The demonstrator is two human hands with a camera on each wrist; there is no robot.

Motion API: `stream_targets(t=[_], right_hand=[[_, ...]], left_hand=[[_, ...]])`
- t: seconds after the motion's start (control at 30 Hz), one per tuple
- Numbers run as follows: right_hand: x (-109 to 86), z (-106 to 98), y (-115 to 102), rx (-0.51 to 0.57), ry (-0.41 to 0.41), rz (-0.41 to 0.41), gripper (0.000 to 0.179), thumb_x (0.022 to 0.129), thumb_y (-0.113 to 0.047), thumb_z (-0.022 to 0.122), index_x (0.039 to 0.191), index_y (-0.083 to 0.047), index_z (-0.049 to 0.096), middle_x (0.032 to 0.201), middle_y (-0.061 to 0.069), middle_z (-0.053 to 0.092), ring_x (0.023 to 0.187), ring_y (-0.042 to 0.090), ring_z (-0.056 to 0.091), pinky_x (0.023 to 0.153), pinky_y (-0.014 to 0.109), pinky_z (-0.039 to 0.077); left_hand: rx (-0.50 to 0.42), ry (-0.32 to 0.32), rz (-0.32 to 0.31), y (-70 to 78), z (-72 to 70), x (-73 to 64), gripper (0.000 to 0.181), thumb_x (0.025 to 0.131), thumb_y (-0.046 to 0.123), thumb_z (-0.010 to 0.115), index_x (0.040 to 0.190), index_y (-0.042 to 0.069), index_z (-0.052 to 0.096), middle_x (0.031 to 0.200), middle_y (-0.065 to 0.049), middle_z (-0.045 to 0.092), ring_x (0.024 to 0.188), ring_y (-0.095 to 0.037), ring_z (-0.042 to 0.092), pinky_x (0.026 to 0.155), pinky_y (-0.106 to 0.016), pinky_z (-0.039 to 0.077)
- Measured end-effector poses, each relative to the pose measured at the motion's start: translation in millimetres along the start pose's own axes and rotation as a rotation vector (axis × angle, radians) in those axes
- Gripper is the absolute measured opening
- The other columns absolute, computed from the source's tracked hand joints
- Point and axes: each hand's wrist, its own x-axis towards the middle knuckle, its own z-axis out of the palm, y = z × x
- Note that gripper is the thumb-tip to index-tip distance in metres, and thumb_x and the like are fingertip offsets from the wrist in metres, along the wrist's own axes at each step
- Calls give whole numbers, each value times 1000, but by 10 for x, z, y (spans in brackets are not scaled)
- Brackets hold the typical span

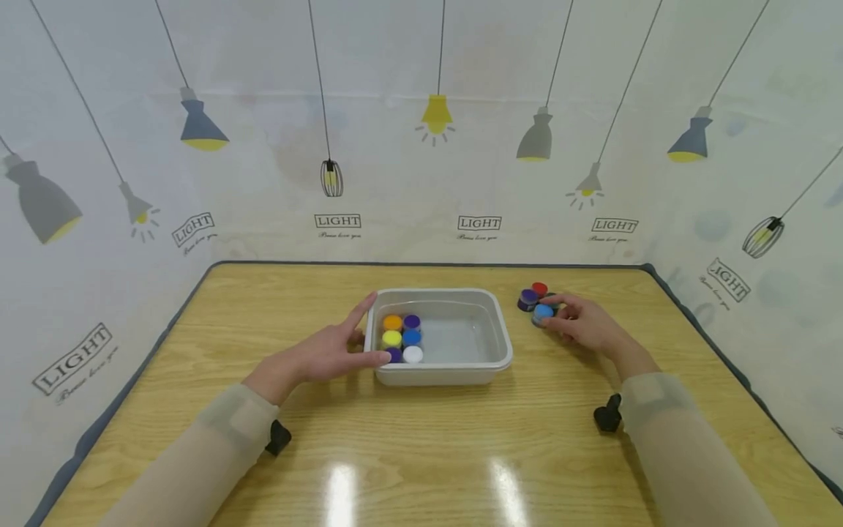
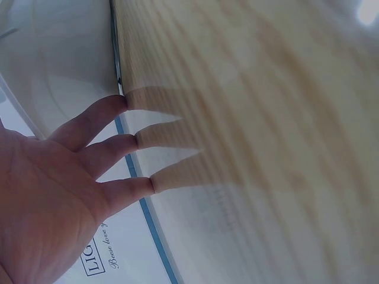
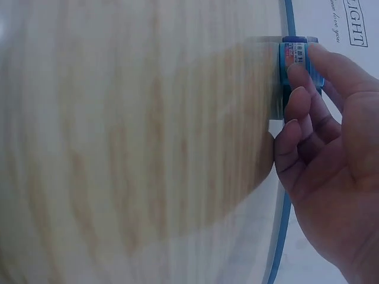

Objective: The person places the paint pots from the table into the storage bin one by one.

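My right hand (image 1: pixel 582 322) pinches a light-blue-lidded paint pot (image 1: pixel 542 315) on the table, right of a plastic tub. In the right wrist view, the fingertips (image 3: pixel 298 74) meet the side of the labelled paint pot (image 3: pixel 291 56). Against it stand a purple-lidded pot (image 1: pixel 527 299) and a red-lidded one (image 1: pixel 539 289); a darker pot is partly hidden by the fingers. My left hand (image 1: pixel 329 351) steadies the pale tub (image 1: pixel 454 367), index finger along its left rim and thumb over the near corner. The left wrist view shows the other fingers (image 2: pixel 106 152) straight, tips on the table.
Inside the tub, several pots stand in two columns along the left side: orange (image 1: pixel 392 323), yellow (image 1: pixel 391 338) and purple, beside purple, blue (image 1: pixel 411 337) and white (image 1: pixel 413 354). A lamp-printed cloth (image 1: pixel 395 241) rises behind and beside the wooden table (image 1: pixel 421 439).
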Motion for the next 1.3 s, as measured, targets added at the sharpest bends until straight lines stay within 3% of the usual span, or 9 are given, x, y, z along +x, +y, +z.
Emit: stream_targets(t=[0.27,0.47,0.63,0.83,1.07,1.3], right_hand=[[-30,-24,-38,-43,-6,-28,56,105,-42,76,149,-11,64,103,10,69,80,21,64,69,30,54],[-164,-60,-158,3,-22,-60,52,104,-38,78,147,-12,64,107,13,70,80,23,64,69,32,57],[-253,-104,-301,38,-38,-125,45,105,-33,78,144,-13,67,107,14,68,79,25,62,68,36,58],[-296,-98,-512,-20,-44,-167,43,104,-40,78,140,-20,68,107,7,66,87,23,61,73,31,58],[-302,-16,-783,-2,-54,-281,41,104,-33,79,140,-17,69,101,5,68,80,20,62,71,35,59],[-278,27,-995,24,-57,-335,34,103,-25,80,134,-16,70,95,9,65,74,17,58,65,28,53]], left_hand=[[-1,2,-3,-5,5,12,116,92,82,68,171,55,-13,169,-21,50,156,-50,47,127,-75,32],[2,6,-3,16,13,6,116,92,82,68,172,54,-12,168,-21,51,155,-49,49,126,-74,34],[6,9,3,25,12,1,117,92,82,68,173,52,-12,168,-22,50,156,-49,48,127,-73,33],[2,8,8,23,16,-3,117,93,81,67,173,52,-12,169,-22,50,156,-49,48,128,-73,33],[-2,13,8,-2,29,8,116,93,82,67,172,53,-13,169,-22,49,156,-50,47,128,-73,32],[14,16,15,-14,33,25,117,92,82,67,172,53,-13,169,-23,49,156,-50,48,127,-73,34]])
